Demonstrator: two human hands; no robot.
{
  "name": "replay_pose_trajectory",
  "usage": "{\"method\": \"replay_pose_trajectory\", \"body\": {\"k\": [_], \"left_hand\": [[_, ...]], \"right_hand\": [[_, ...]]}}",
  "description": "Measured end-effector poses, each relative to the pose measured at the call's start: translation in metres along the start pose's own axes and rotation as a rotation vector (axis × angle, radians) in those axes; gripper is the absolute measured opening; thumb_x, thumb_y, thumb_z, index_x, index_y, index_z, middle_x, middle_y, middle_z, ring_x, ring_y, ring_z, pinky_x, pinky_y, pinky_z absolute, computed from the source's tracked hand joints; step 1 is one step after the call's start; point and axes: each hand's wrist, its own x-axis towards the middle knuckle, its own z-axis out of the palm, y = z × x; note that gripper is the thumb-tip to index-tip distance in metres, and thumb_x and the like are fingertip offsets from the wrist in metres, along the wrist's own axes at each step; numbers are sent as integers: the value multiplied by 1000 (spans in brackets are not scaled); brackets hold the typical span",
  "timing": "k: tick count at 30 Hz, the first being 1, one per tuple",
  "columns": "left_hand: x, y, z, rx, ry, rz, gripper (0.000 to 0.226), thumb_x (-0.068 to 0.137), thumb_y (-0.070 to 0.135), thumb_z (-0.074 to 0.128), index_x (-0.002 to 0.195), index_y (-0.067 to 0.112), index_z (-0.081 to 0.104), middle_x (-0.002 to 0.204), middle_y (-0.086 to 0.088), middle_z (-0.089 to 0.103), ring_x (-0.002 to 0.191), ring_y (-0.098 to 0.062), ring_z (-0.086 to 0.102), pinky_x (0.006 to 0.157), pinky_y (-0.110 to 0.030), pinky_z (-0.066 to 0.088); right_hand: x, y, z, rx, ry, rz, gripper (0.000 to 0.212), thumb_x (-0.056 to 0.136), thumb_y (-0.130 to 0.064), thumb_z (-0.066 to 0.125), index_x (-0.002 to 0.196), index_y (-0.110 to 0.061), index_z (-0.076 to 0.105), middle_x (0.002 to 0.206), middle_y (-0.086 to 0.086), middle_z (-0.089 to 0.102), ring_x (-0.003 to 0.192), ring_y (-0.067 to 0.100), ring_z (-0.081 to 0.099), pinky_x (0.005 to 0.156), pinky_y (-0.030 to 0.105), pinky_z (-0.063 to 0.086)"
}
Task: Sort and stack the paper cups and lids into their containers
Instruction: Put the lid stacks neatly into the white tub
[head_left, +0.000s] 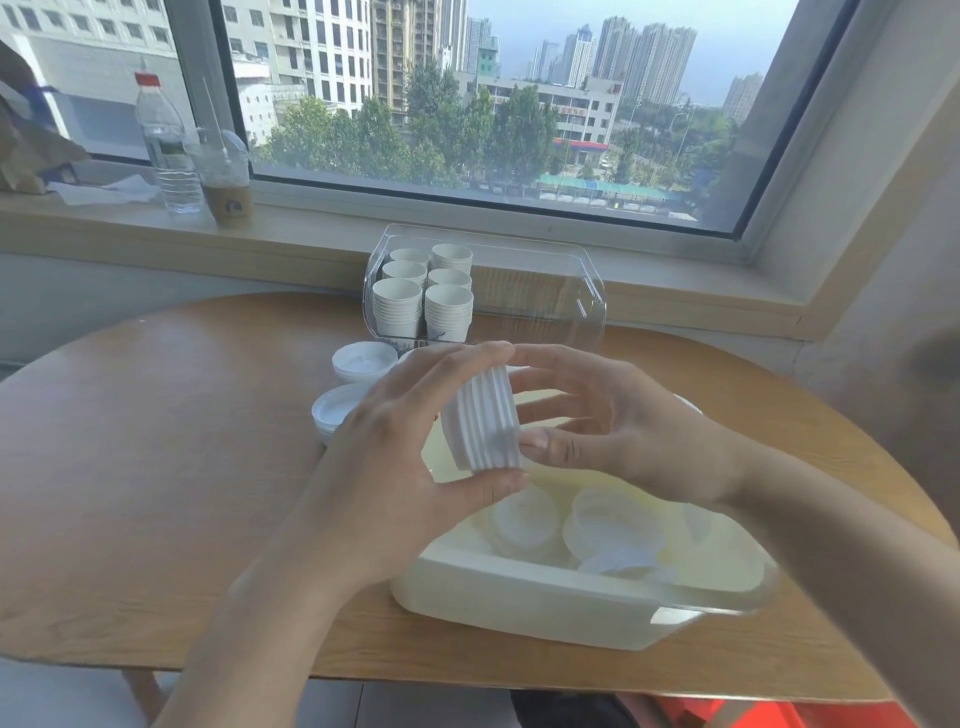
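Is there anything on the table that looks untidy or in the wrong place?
Mostly tidy. Two piles of lids sit on the bare table, outside any container, and loose lids lie jumbled in the white bin. The cup stacks stand neatly in the clear box.

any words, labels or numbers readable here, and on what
No text reads clearly.
Water bottle label: too blurred.
Iced drink cup logo: a blurred mark only.
Red signs on the building outside: too small.
Paper cups and the held lid stack: no print legible.

Cup stacks (423, 301) in box (587, 306) — behind tub (519, 592) holding lids (613, 530)
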Motion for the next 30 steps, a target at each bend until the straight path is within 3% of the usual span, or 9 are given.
{"method": "replay_pose_trajectory", "body": {"k": [3, 6, 8, 10, 14, 17, 20, 25, 30], "left_hand": [[-2, -2, 2, 50, 21, -23, 80, 76, 63, 78, 147, 56, 43, 144, 37, 46, 134, 2, 49, 101, -21, 41], [-3, -5, 3, 59, 27, -37, 80, 76, 64, 78, 147, 59, 41, 144, 38, 45, 133, 3, 48, 100, -20, 38], [-3, -5, 5, 65, 22, -33, 79, 77, 65, 76, 147, 61, 40, 145, 37, 45, 133, 6, 47, 98, -19, 38], [-4, -5, 5, 67, 18, -31, 79, 77, 67, 75, 147, 62, 39, 144, 37, 46, 132, 8, 46, 97, -19, 38], [-3, -5, 3, 50, 9, -31, 79, 77, 66, 75, 148, 60, 40, 144, 37, 46, 133, 7, 46, 98, -21, 40], [-3, -4, 3, 50, 10, -36, 79, 77, 68, 74, 148, 60, 40, 143, 39, 46, 129, 13, 45, 95, -18, 39], [-4, -3, 2, 49, 10, -46, 79, 76, 69, 74, 147, 60, 41, 141, 40, 45, 128, 16, 44, 94, -20, 41], [-5, -1, 2, 56, 4, -63, 79, 75, 69, 74, 146, 62, 40, 140, 43, 44, 127, 21, 40, 94, -18, 37], [-5, 1, 1, 72, 0, -78, 79, 74, 72, 74, 145, 63, 39, 138, 46, 43, 122, 26, 40, 92, -17, 35]], "right_hand": [[1, 4, -10, -167, 6, 61, 72, 85, -43, 80, 150, -34, 51, 141, -11, 64, 126, 7, 65, 106, 39, 55], [-1, 12, -22, -650, -48, 154, 69, 85, -55, 79, 148, -42, 51, 137, -24, 60, 116, -11, 59, 104, 25, 51], [-2, 19, -27, -985, -201, 245, 61, 91, -57, 73, 146, -48, 50, 135, -27, 58, 113, -10, 54, 105, 24, 45], [-3, 26, -28, -1143, -339, 335, 50, 97, -53, 67, 144, -49, 50, 135, -24, 57, 119, 1, 54, 105, 29, 41], [-1, 36, -24, -1137, -416, 439, 40, 102, -39, 63, 141, -44, 57, 130, -20, 62, 108, 4, 50, 98, 27, 43], [1, 41, -24, -1139, -404, 429, 35, 102, -35, 63, 137, -43, 60, 117, -21, 63, 101, 4, 45, 88, 26, 40], [1, 43, -25, -1181, -384, 391, 24, 100, -36, 63, 123, -42, 66, 104, -21, 59, 99, 7, 46, 90, 29, 44], [-1, 40, -33, -1177, -129, 205, 9, 100, -40, 63, 103, -38, 71, 91, -22, 61, 87, 4, 53, 81, 28, 44], [-1, 30, -33, -718, 246, 54, 9, 99, -37, 68, 95, -34, 76, 86, -18, 72, 83, 5, 66, 75, 22, 49]]}}
